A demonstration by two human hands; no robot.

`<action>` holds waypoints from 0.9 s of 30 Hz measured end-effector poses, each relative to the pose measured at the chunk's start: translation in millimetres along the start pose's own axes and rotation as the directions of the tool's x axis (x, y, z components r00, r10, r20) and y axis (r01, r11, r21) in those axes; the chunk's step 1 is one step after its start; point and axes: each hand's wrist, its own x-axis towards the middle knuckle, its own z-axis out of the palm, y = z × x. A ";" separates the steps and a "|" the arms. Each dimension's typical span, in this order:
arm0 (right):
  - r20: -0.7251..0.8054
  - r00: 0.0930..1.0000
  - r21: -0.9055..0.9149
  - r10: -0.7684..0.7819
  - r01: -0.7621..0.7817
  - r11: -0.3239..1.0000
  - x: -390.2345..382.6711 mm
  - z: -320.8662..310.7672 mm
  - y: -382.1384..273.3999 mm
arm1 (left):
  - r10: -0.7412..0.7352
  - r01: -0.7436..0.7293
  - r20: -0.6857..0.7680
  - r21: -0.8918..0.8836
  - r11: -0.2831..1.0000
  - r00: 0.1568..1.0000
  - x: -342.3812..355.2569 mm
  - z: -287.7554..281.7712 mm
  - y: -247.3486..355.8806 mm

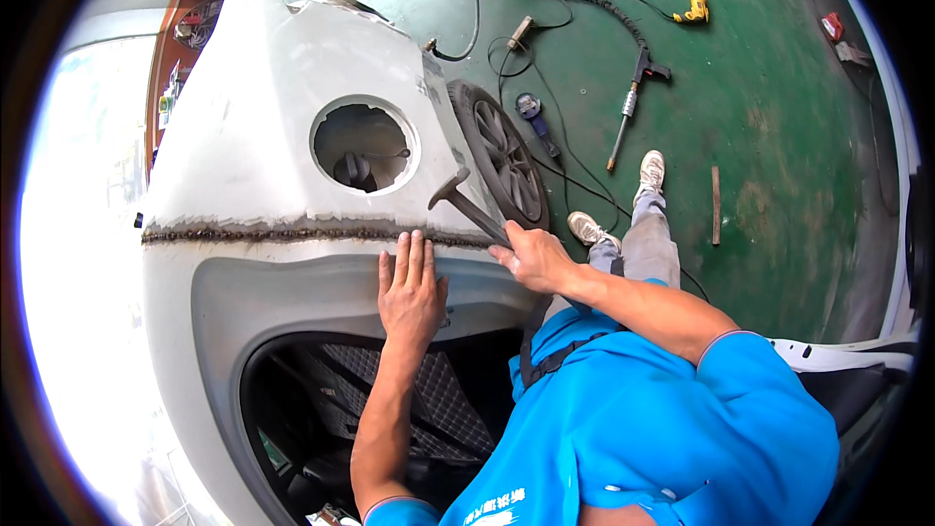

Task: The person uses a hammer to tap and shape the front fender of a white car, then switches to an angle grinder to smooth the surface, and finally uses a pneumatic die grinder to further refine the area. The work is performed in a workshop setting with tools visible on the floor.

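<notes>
A white car body panel (263, 127) fills the left, crossed by a rough brown weld seam (282, 233). Flat on the grey metal just below that seam lies my left hand (410, 294), fingers stretched out with their tips at the weld. My right hand (534, 255) grips a body hammer (472, 209) by its handle; its dark head is above the panel near the right end of the seam. Beyond the seam, a round opening (414, 151) in the panel shows a dark cap inside. A wheel (499, 154) stands beside the panel's right edge.
On the green floor (779, 224) lie a yellow drill (693, 8), a blue angle grinder (536, 122), a pistol-grip pulling tool (628, 102), a thin strip (716, 205) and trailing cables. My feet stand near the wheel. Below the seam, a door opening shows quilted seats (438, 404).
</notes>
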 end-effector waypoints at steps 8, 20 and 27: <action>0.089 0.995 -0.086 -0.051 0.059 0.995 8.0 -5.6 2.7 | 0.003 -0.005 -0.084 -0.026 1.000 0.996 2.3 3.7 0.3; 0.067 0.997 -0.109 0.036 -0.029 0.994 11.4 -26.3 2.2 | -0.230 0.248 -0.125 0.155 0.956 0.965 22.9 -18.3 -28.7; -0.022 0.994 -0.116 -0.105 0.102 0.988 35.4 -10.4 -44.1 | -0.206 0.206 -0.076 -0.001 0.978 0.976 2.6 -6.6 6.6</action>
